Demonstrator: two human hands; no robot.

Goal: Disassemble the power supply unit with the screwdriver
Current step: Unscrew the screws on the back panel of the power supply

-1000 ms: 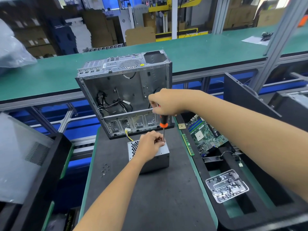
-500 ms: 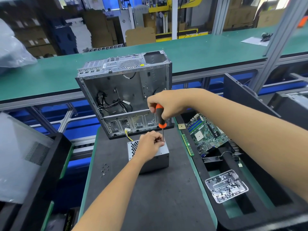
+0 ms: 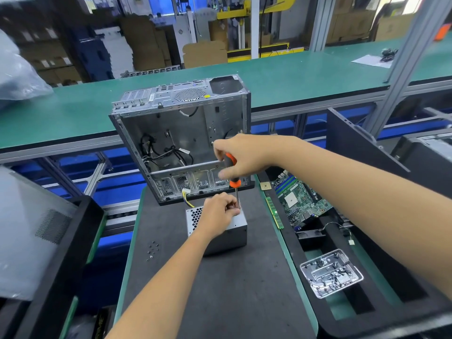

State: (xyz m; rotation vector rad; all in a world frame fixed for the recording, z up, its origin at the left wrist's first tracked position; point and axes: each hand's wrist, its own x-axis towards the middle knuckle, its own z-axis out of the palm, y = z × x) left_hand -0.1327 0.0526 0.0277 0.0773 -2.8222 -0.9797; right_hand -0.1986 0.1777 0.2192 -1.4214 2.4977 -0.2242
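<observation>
An electronics teardown workshop: long green-topped tables (image 3: 281, 77), stacked cardboard boxes (image 3: 144, 42), a gutted PC case (image 3: 181, 133), a loose motherboard (image 3: 300, 196).

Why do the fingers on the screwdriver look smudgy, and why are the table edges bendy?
Head view: the right hand gripping the screwdriver shows motion blur at its fingertips; the left hand on the power supply unit looks sharper. The wide-angle lens curves the green bench edges.

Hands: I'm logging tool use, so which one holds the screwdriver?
The right hand grips the screwdriver; the left hand rests on the power supply unit.
</observation>
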